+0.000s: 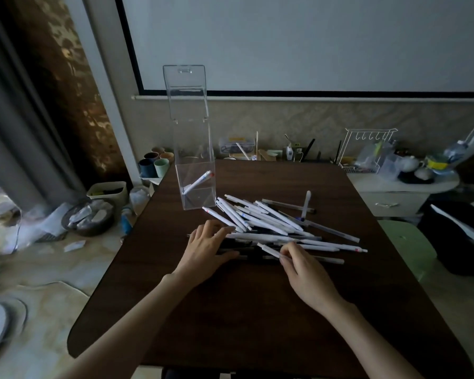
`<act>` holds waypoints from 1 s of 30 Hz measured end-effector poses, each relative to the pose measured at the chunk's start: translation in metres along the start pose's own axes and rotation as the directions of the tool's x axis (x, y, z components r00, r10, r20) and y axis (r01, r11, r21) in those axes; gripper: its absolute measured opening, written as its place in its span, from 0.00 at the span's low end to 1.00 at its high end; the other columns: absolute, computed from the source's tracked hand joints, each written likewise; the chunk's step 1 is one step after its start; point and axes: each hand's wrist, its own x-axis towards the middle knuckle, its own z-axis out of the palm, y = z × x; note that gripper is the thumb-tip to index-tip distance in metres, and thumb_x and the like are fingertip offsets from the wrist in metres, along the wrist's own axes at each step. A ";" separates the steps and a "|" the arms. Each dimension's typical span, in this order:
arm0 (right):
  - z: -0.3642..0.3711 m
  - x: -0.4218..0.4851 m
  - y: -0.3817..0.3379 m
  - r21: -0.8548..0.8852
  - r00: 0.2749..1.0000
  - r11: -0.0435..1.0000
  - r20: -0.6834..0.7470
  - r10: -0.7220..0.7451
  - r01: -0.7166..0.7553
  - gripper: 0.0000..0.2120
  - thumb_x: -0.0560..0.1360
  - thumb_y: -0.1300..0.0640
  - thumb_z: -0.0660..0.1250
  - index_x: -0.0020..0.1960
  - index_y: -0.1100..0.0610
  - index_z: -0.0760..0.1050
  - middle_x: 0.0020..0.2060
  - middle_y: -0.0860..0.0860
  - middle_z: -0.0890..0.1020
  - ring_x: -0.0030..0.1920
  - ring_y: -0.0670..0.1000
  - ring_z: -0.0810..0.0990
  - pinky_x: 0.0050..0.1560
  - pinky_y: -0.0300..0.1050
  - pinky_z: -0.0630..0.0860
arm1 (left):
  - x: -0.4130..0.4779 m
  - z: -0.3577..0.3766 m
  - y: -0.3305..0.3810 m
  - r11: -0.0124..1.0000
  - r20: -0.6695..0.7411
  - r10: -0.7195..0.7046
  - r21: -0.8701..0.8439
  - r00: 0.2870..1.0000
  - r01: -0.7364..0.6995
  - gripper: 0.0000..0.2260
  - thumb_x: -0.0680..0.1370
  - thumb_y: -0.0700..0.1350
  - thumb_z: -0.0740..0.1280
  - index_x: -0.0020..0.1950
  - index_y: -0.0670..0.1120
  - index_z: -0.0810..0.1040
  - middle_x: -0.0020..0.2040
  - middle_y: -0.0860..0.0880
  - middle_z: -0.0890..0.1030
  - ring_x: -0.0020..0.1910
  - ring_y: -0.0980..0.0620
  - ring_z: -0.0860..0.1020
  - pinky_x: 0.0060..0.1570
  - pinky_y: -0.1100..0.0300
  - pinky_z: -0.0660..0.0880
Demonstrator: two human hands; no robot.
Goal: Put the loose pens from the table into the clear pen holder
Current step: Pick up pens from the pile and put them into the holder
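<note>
1 white pen [198, 182] leaned inside the clear pen holder [195, 149]; left hand [207, 248] lay flat and open beside the pile of pens [274, 222], right hand [303, 266] pinched a pen [268, 250].

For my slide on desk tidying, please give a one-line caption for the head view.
Two hands, left and right, sort a pile of loose pens beside a clear pen holder holding one pen.
</note>
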 end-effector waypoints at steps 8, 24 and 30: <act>0.016 0.008 0.000 0.066 0.984 0.998 -0.179 0.020 -0.009 0.03 0.78 0.57 0.58 0.50 0.53 0.69 0.40 0.46 0.74 0.35 0.44 0.75 0.32 0.39 0.73 | 0.005 -0.005 -0.008 0.992 0.165 -0.015 -0.120 0.986 0.035 0.16 0.76 0.52 0.64 0.62 0.50 0.72 0.56 0.49 0.73 0.53 0.51 0.75 0.57 0.51 0.74; 0.001 0.091 -0.065 0.366 0.901 0.921 -0.433 0.039 0.136 0.05 0.75 0.59 0.65 0.50 0.58 0.75 0.41 0.49 0.74 0.38 0.43 0.75 0.38 0.32 0.73 | 0.035 -0.073 -0.011 0.612 -0.262 -0.426 -0.788 0.866 0.062 0.07 0.80 0.43 0.56 0.44 0.44 0.68 0.34 0.47 0.73 0.29 0.55 0.70 0.27 0.69 0.69; -0.027 0.179 -0.128 0.678 0.899 0.690 -0.429 0.088 0.255 0.09 0.76 0.59 0.64 0.42 0.46 0.72 0.37 0.52 0.80 0.35 0.47 0.79 0.38 0.44 0.78 | 0.040 -0.101 -0.022 0.497 -0.309 -0.438 -0.866 0.844 -0.059 0.09 0.81 0.42 0.55 0.46 0.42 0.72 0.32 0.52 0.71 0.26 0.64 0.71 0.29 0.73 0.68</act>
